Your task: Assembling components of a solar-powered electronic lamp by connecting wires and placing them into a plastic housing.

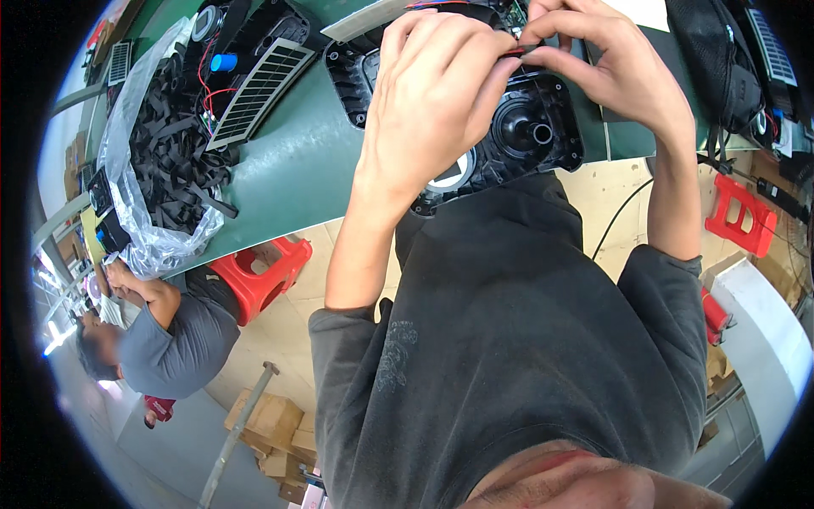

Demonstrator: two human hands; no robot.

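Note:
A black plastic housing lies with its inside up at the near edge of the green table, with a round ribbed part and a silvery disc in it. Over its far side, my left hand is bent with fingers closed, its tips at a short red and black wire. My right hand pinches the same wire between thumb and forefinger. A corner of a green circuit board shows just beyond the fingers. Part of the housing is hidden under my left hand.
On the left of the table lie a clear bag of black straps and a solar panel with red wires and a blue cylinder. A black mesh bag sits at right. Red stools and another person are beyond the table.

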